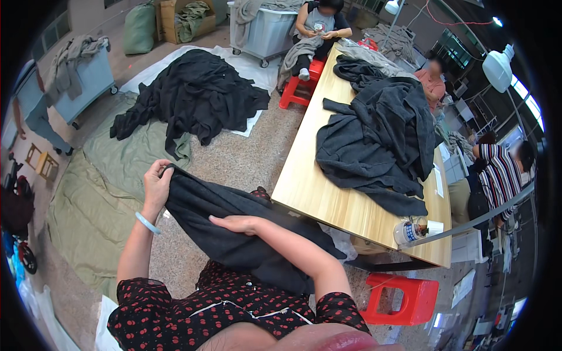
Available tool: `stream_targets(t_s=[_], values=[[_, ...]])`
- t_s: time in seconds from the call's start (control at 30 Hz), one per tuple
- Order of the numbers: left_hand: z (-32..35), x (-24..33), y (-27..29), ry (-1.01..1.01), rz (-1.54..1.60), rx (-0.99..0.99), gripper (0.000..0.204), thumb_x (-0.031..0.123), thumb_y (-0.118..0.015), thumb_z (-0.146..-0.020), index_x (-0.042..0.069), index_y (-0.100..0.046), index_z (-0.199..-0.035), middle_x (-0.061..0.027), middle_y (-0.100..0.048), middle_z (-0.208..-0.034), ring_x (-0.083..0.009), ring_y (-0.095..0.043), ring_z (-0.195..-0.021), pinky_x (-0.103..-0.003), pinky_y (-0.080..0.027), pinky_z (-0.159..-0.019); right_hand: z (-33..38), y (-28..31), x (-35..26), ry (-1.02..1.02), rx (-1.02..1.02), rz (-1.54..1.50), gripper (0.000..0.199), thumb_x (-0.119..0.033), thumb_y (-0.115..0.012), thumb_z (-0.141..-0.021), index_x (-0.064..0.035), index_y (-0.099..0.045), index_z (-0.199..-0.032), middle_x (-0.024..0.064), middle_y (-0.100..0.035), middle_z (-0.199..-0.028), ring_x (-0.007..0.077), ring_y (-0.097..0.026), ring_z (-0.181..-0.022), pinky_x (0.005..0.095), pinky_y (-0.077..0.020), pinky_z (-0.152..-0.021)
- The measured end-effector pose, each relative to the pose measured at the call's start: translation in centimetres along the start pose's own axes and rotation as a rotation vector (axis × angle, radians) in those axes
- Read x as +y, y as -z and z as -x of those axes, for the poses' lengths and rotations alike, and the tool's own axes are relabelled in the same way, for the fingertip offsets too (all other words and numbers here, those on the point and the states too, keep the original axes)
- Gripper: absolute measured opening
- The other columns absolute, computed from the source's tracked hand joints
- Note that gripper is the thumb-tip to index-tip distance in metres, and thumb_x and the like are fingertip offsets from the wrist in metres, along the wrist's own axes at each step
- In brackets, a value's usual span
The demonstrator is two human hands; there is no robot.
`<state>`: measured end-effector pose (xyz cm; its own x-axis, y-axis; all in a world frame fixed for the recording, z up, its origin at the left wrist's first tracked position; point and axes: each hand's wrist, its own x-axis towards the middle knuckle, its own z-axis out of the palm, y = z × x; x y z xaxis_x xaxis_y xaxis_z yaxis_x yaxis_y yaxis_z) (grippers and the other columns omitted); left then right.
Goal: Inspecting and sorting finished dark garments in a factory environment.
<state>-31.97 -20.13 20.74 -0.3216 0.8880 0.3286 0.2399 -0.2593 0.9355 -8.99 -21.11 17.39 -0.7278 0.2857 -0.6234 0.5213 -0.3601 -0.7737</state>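
The left hand (157,186) pinches the raised corner of a dark charcoal knitted garment (234,228) draped over the lap; the right hand (237,223) lies flat, fingers spread. Smoothing works best with that corner held taut.

A white labelled can (406,231) stands near the wooden table's (328,199) front corner, perhaps beside a small white box (434,227).

Garment heap (374,134) on table (328,199) — stool (404,298) before it.
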Motion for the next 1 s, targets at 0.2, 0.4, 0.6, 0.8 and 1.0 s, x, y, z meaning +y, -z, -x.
stream_targets(t_s=[0.2, 0.4, 0.6, 0.8, 1.0], values=[[0.3, -2.4, 0.0, 0.005, -0.011, 0.0, 0.008, 0.0, -0.054, -0.079, -0.002, -0.055, -0.087, 0.0012, -0.055, -0.073, -0.0044, -0.05, -0.069, -0.018, -0.04, -0.063, 0.8, 3.6, 8.5, -0.194, -0.173, 0.121, 0.057, -0.046, -0.042, -0.085, -0.0016, -0.046, -0.121, 0.0076, -0.05, -0.121, 0.019, -0.048, -0.108, 0.0311, -0.0377, -0.092], [-0.7, -8.0, -1.5, -0.047, -0.232, 0.043, 0.014, 0.001, -0.056, -0.079, -0.002, -0.057, -0.092, -0.0012, -0.058, -0.081, -0.0072, -0.053, -0.075, -0.02, -0.043, -0.067, 6.3, 6.2, 16.1, -0.354, -0.088, 0.104, 0.039, -0.024, -0.053, -0.082, -0.0008, -0.052, -0.113, 0.0074, -0.055, -0.113, 0.0198, -0.054, -0.099, 0.0359, -0.0429, -0.087], [0.5, -19.0, -4.4, 0.069, -0.07, 0.106, 0.016, 0.005, -0.058, -0.081, -0.002, -0.057, -0.096, -0.0046, -0.059, -0.087, -0.0077, -0.054, -0.077, -0.019, -0.043, -0.07, 6.5, 11.1, 29.7, -0.174, -0.01, -0.032, 0.034, -0.021, -0.057, -0.078, -0.0004, -0.057, -0.105, 0.005, -0.062, -0.096, 0.0131, -0.056, -0.085, 0.0273, -0.0445, -0.077], [2.1, -28.9, -0.9, 0.182, -0.091, 0.214, 0.014, 0.005, -0.058, -0.081, -0.003, -0.057, -0.092, -0.0063, -0.059, -0.086, -0.0106, -0.054, -0.076, -0.022, -0.043, -0.071, 9.3, 9.8, 32.6, -0.106, 0.475, 0.609, 0.032, -0.024, -0.064, -0.066, 0.0018, -0.057, -0.083, 0.0177, -0.061, -0.084, 0.0314, -0.057, -0.088, 0.0384, -0.0434, -0.076], [6.9, -38.7, 3.7, 0.395, -0.596, 0.455, 0.02, 0.01, -0.061, -0.075, -0.002, -0.058, -0.09, -0.0114, -0.061, -0.084, -0.0187, -0.056, -0.077, -0.03, -0.044, -0.072, 10.5, 6.1, 33.5, -0.066, 0.688, 0.847, 0.024, -0.012, -0.063, -0.069, -0.0001, -0.05, -0.085, 0.0147, -0.051, -0.083, 0.0352, -0.051, -0.087, 0.0414, -0.0434, -0.075]])
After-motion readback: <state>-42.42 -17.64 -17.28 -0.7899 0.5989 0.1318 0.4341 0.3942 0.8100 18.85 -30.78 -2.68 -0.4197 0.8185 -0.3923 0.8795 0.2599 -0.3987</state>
